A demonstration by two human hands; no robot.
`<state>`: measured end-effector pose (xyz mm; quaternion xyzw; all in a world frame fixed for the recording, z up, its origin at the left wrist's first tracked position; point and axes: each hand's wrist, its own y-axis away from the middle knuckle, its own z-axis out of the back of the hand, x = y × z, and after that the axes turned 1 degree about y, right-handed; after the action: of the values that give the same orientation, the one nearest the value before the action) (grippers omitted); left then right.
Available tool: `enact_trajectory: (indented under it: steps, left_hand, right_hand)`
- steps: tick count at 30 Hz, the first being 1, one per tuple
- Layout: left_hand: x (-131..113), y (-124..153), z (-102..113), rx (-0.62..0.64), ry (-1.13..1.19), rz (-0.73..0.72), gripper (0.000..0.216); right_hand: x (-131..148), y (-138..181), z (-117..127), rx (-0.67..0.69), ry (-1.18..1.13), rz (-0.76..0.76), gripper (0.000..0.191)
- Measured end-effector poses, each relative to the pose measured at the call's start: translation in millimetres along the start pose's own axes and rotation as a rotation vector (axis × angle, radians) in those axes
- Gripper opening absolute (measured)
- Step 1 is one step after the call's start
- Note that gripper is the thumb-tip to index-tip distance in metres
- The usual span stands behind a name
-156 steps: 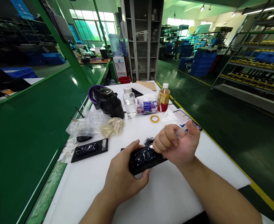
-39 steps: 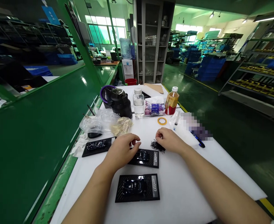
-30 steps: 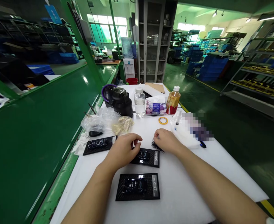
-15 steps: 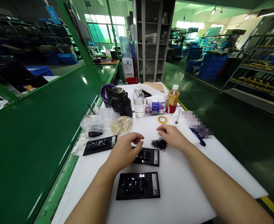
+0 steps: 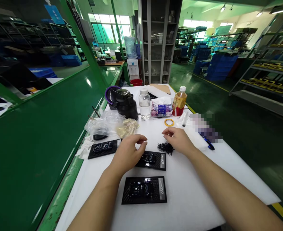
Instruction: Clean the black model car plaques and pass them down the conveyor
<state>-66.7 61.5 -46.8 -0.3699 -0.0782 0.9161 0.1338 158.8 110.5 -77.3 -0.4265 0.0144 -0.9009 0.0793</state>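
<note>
My left hand [image 5: 130, 152] hovers over the white table, thumb and index finger curved with a gap between their tips and nothing visible in it. Below and partly behind it lies a black plaque [image 5: 163, 162] with a glossy dark model car and a silver label. My right hand [image 5: 178, 140] is beside a small heap of thin black strips [image 5: 165, 148]; its thumb and index tips are close together, and anything between them is too small to make out. Another such plaque [image 5: 144, 190] lies nearer me, and a third plaque [image 5: 103, 148] is at the left, partly covered by my left hand.
Plastic bags [image 5: 101, 123], a yellowish bundle [image 5: 128, 127] and a black jug [image 5: 125, 104] stand at the left. Farther back are a clear bottle [image 5: 145, 107], a tissue pack [image 5: 161, 110] and a drink bottle [image 5: 179, 102]. Yellow tape [image 5: 169, 122] and a blue-black cutter [image 5: 209, 145] lie rightward.
The view has shifted slightly, so the table things appear a little farther right. My left hand has moved slightly leftward relative to the plaques; my right hand stays beside the black strips.
</note>
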Motion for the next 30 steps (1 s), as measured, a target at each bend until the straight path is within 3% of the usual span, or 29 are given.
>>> enact_trajectory:
  steps: [5, 10, 14, 17, 21, 25, 30]
  left_hand:
    - [-4.9, 1.7, 3.0, -0.036, 0.061, -0.005, 0.016]
    - [-17.5, 2.9, 5.8, 0.044, 0.225, 0.043, 0.021]
    - [-26.2, 3.9, 3.8, 0.150, 0.365, 0.027, 0.029]
    - [-29.6, 4.5, 1.6, 0.157, 0.377, 0.000, 0.030]
    - [-27.3, 5.1, -1.2, 0.076, 0.262, -0.061, 0.030]
    - [-17.3, 6.4, -3.3, -0.140, 0.028, -0.177, 0.019]
    - [-8.8, 7.3, -4.2, -0.228, -0.192, -0.376, 0.013]
  right_hand:
    - [5.5, 3.7, -1.9, -0.063, -0.116, 0.040, 0.017]
    - [29.0, 27.7, -11.0, -0.104, -0.549, 0.265, 0.017]
    - [41.9, 43.3, -15.9, -0.128, -0.633, 0.401, 0.010]
    - [44.3, 46.4, -15.9, -0.145, -0.628, 0.444, 0.012]
    - [46.1, 46.4, -13.0, -0.157, -0.547, 0.486, 0.016]
    - [47.9, 45.1, -10.9, -0.125, -0.442, 0.417, 0.024]
    - [47.7, 42.0, -12.7, -0.076, -0.345, 0.316, 0.004]
